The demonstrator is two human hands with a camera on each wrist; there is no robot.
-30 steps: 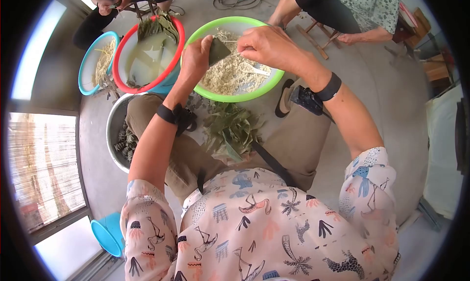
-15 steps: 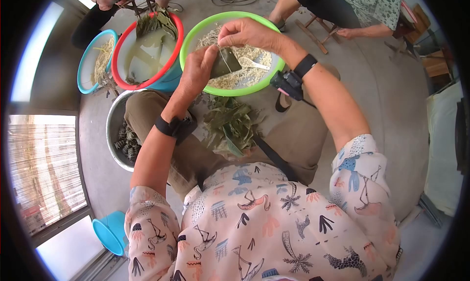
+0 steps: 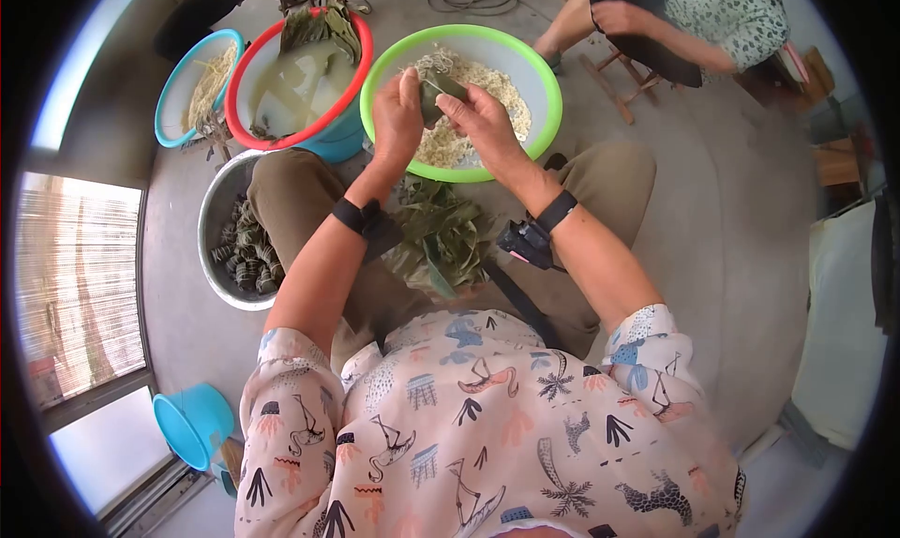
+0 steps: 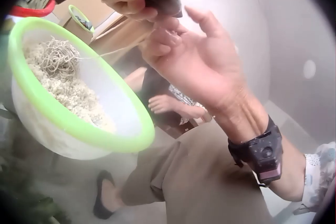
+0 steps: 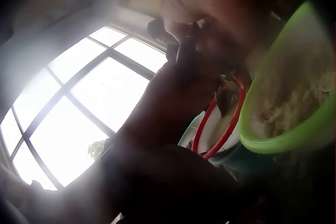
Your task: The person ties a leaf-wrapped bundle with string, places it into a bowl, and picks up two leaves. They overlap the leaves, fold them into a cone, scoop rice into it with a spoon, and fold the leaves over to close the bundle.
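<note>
Left hand (image 3: 397,116) and right hand (image 3: 480,121) both clutch the leaf parcel (image 3: 438,91) between them, green bowl (image 3: 555,97) right underneath the grip.

This looks like a room or covered porch of a home given over to shared food work, though the fisheye view leaves the walls hard to read. On the bare concrete floor (image 3: 731,219) stand a green basin (image 3: 553,97) of grain, a red basin (image 3: 361,65) of soaking leaves to its left, and a metal basin (image 3: 208,229) of wrapped parcels nearer. A low wooden stool (image 3: 614,93) stands far right, and a window (image 3: 84,285) fills the left side.
</note>
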